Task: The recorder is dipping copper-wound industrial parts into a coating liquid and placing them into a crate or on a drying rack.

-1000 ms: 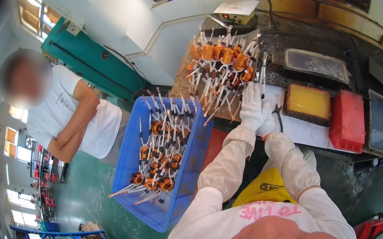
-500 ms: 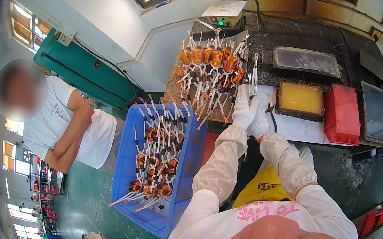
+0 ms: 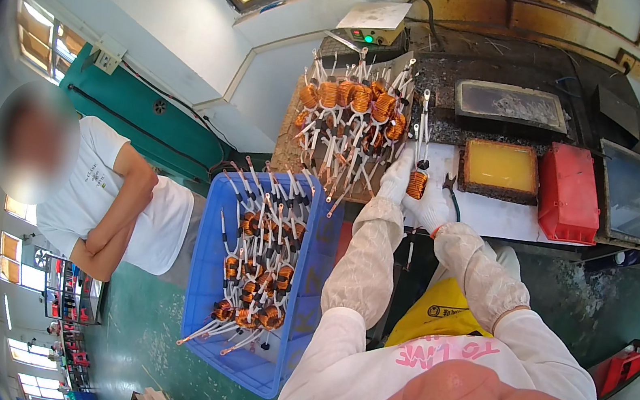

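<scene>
A copper-wound coil point(image 3: 417, 185) with white leads is between my two gloved hands at the front edge of the bench. Its leads and metal terminals point away from me, and another lead hangs below the bench edge. My left hand point(image 3: 397, 176) is closed along the coil's left side. My right hand point(image 3: 431, 208) curls against its lower right side, fingers partly hidden. Close beside the right hand is a pair of pliers point(image 3: 450, 187) with dark handles, over white paper point(image 3: 490, 212).
Many similar coils point(image 3: 358, 103) stand left on the bench; more fill a blue crate point(image 3: 309, 280). To the right are a yellow-filled tray point(image 3: 501, 167), a red box point(image 3: 569, 194) and a grey-topped tray point(image 3: 512, 103). A person point(image 3: 132, 198) stands left, arms folded.
The coil body, earlier covered by my hands, now shows between them. My left hand has shifted slightly left and toward me, away from the leads.
</scene>
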The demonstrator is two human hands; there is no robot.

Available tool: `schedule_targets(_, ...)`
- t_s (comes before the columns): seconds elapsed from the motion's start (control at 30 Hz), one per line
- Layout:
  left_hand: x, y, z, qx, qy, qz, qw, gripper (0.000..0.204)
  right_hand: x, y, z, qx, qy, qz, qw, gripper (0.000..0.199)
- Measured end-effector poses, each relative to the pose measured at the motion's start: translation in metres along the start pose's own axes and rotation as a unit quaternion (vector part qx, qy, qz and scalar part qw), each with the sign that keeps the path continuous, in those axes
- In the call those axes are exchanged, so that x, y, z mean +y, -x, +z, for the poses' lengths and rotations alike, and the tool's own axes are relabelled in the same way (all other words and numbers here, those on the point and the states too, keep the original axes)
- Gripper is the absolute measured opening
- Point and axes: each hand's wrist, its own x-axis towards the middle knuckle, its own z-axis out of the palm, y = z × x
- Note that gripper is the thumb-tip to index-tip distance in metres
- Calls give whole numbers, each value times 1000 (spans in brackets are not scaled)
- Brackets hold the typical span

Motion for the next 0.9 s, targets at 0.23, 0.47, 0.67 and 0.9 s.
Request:
schedule_targets(0.23,1,24,-3,128,-189,169,959,72,-25,-1,13,-45,31,11,998,80)
schedule_targets(0.47,-1,30,28,155,-295,276,902,71,48,-44,48,57,-89,-139,985,62)
schedule_targets(0.67,2,35,0,268,-342,362,825,71,-12,-11,27,-61,55,-22,996,54)
schedule_targets(0.9,6,24,-12,109,-514,418,741,72,-9,-16,24,-16,0,-122,992,53)
